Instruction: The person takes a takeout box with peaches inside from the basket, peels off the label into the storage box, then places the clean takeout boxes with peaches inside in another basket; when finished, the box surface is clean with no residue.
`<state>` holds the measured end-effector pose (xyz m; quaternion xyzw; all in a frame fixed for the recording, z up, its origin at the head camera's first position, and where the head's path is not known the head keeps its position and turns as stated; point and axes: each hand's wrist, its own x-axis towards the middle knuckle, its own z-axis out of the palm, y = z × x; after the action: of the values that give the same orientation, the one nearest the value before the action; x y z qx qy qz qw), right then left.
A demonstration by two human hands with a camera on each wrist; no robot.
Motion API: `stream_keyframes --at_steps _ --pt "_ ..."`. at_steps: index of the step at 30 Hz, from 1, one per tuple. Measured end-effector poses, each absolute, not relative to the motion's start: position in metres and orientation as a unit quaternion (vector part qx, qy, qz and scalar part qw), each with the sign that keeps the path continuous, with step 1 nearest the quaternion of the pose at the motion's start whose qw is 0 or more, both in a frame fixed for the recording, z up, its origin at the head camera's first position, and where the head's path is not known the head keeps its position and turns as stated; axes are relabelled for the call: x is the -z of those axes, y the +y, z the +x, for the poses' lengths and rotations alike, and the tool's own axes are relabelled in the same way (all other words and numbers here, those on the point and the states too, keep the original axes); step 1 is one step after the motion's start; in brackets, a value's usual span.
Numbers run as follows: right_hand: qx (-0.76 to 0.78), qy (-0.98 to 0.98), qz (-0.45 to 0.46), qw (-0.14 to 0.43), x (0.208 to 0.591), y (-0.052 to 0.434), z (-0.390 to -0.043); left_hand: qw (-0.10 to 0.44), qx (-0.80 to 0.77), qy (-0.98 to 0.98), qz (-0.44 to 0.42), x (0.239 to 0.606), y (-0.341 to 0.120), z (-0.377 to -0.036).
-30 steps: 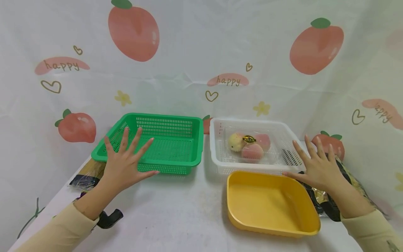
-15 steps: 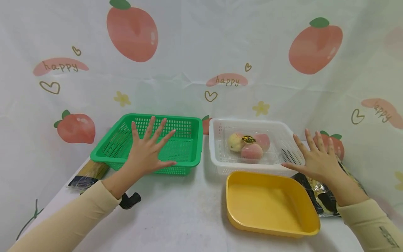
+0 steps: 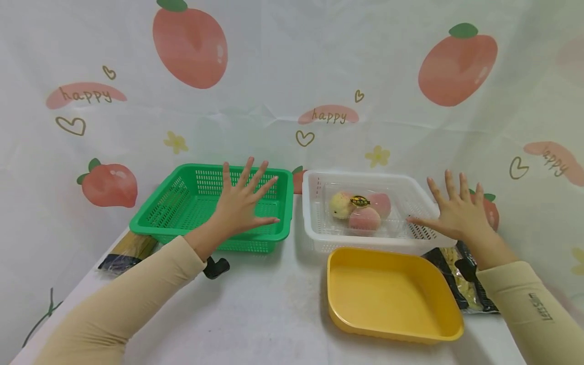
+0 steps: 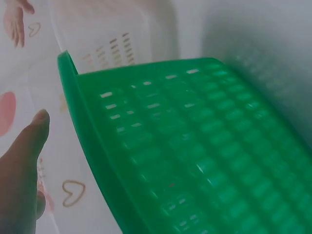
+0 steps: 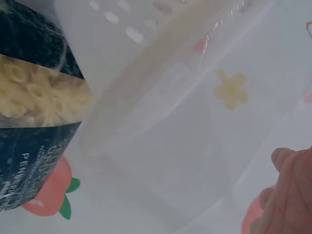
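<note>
Both hands hover flat, fingers spread (holding nothing): left hand (image 3: 240, 203) over green basket (image 3: 182, 213), right hand (image 3: 456, 213) beside white basket (image 3: 315, 223).

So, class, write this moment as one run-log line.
left hand: open, above green basket | right hand: open, by white basket | peach pack: in white basket | yellow tray: empty

Desk (image 3: 274, 314): white cloth cover, faintly soiled near the middle.
Back left: green basket (image 3: 191, 213).
Back right: white basket (image 3: 319, 238), just beside the green one, a clear fruit box inside.
Front right: yellow tray (image 3: 392, 299), its far edge against the white basket.
Right edge: pasta bag (image 3: 461, 284), beside the tray.
Left edge: spaghetti pack (image 3: 128, 251), partly behind the green basket.
</note>
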<state>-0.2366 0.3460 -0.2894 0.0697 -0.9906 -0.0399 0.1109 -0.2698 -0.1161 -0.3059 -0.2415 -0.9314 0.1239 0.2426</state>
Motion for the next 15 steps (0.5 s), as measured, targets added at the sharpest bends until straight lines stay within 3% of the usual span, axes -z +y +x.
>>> stream_keyframes --at_steps 10,15 --pt "-0.025 -0.997 0.025 0.063 0.285 0.350 -0.272 0.142 -0.102 -0.952 -0.252 0.302 -0.070 -0.281" --pt "-0.089 -0.996 -0.003 0.017 0.287 0.361 -0.286 0.121 -0.103 -0.954 -0.256 0.305 -0.046 -0.287"
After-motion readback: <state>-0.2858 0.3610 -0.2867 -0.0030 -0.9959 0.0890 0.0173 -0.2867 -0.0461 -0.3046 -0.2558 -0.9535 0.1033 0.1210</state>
